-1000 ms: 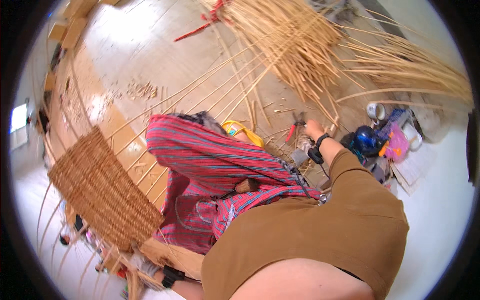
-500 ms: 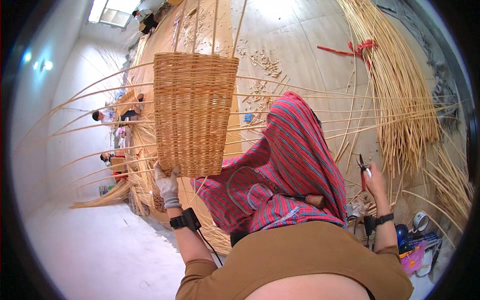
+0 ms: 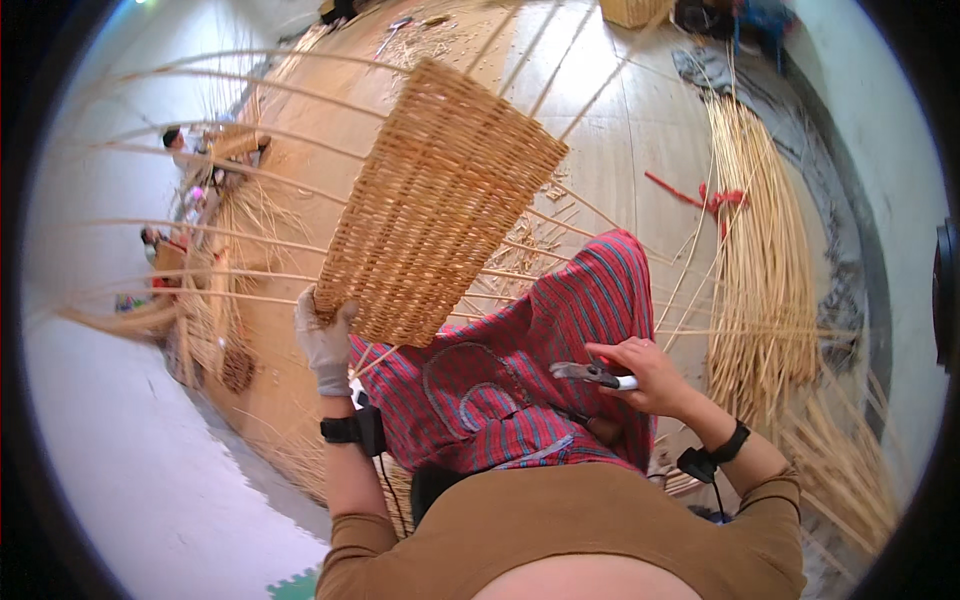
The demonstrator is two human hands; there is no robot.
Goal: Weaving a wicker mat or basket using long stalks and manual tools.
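Observation:
My left hand [image 3: 325, 340], in a pale glove, is closed round the lower left corner of a woven wicker panel [image 3: 440, 210]. The panel is held up and tilted, its top leaning right, with long bare stakes sticking out of its sides and top edge. My right hand [image 3: 650, 380], ungloved, grips pruning shears [image 3: 597, 374] below and to the right of the panel. Their metal jaws point left, apart from the wicker, and a white handle shows. Beneath both hands, a red striped cloth [image 3: 560, 330] covers my lap. A wooden tool handle [image 3: 603, 430] lies on it, partly shaded.
A large bundle of canes [image 3: 765, 270] lies on the floor at the right, with a red tie [image 3: 725, 200] round it. Cut scraps litter the floor beyond the panel. People [image 3: 175, 142] sit among canes at far left.
The panel has tilted clockwise, its top swinging right. My right hand has brought the pruning shears left and inward over my lap. The head view has shifted.

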